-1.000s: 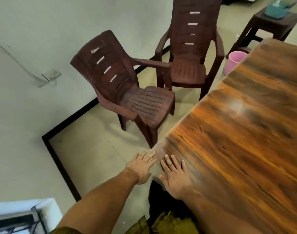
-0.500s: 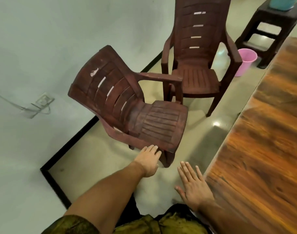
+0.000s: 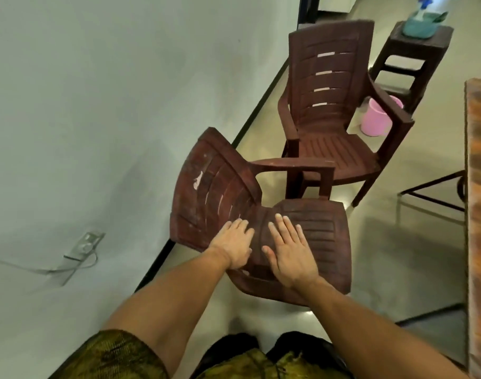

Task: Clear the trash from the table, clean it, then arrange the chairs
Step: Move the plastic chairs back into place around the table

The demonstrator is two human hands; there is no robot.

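Left hand (image 3: pixel 233 248) and right hand (image 3: pixel 290 253) spread flat over nearer chair (image 3: pixel 320 225).

Wooden table (image 3: pixel 480 187) cut off at rt edge — only a strip shows. Pink bucket (image 3: pixel 376 121) partly behind armrest of far chair (image 3: pixel 329 105); legs of near chair (image 3: pixel 310 222) hidden under its seat. Spray bottle (image 3: pixel 421 6) on stool (image 3: pixel 425 42) clipped by top edge & blurry — teal cloth (image 3: pixel 420 26) w/ it too soft to make out.
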